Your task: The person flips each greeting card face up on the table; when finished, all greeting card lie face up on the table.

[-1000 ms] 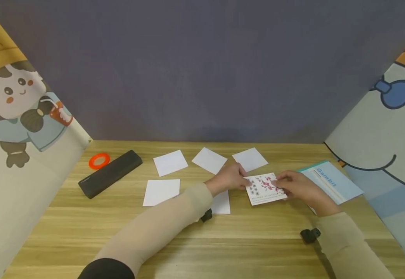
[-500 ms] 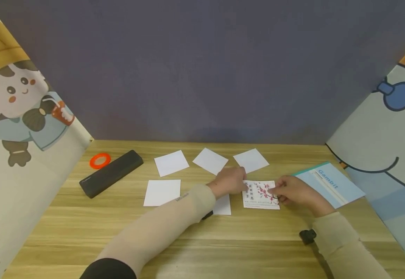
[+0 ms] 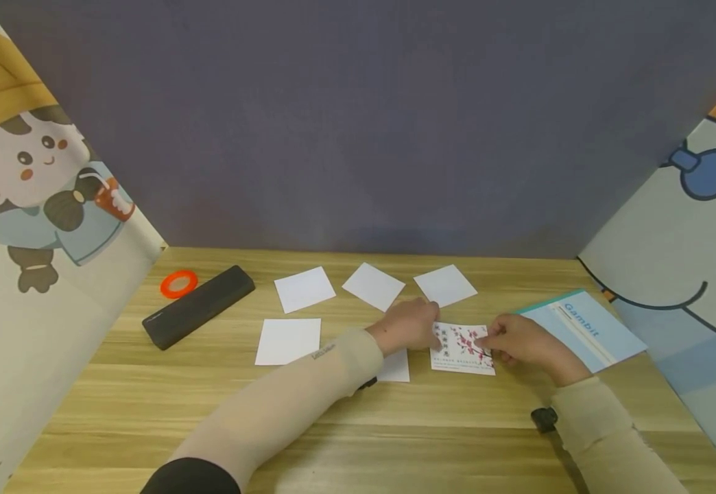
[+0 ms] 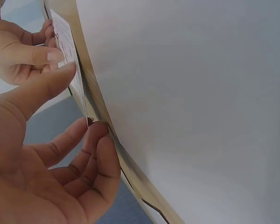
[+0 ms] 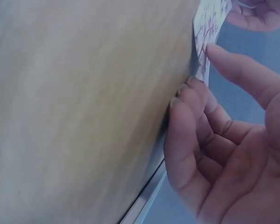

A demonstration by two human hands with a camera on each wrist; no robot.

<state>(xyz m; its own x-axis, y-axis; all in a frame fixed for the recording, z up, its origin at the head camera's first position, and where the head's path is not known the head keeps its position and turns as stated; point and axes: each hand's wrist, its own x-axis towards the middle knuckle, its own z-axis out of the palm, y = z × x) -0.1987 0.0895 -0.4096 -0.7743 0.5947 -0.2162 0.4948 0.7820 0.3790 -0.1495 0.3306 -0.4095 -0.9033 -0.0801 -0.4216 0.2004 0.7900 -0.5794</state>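
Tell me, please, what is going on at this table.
A person holds a blossom-printed card, the left grip at its left edge, the right grip at its right edge. Five white cards lie on the wooden table, some partly hidden by the left arm. A black box and an orange ring sit to the left, a Gambit pad to the right.

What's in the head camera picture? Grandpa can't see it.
A left hand and right hand hold a flowery card at a wooden table. White cards lie nearby, a black box and orange ring at left, a blue book at right.
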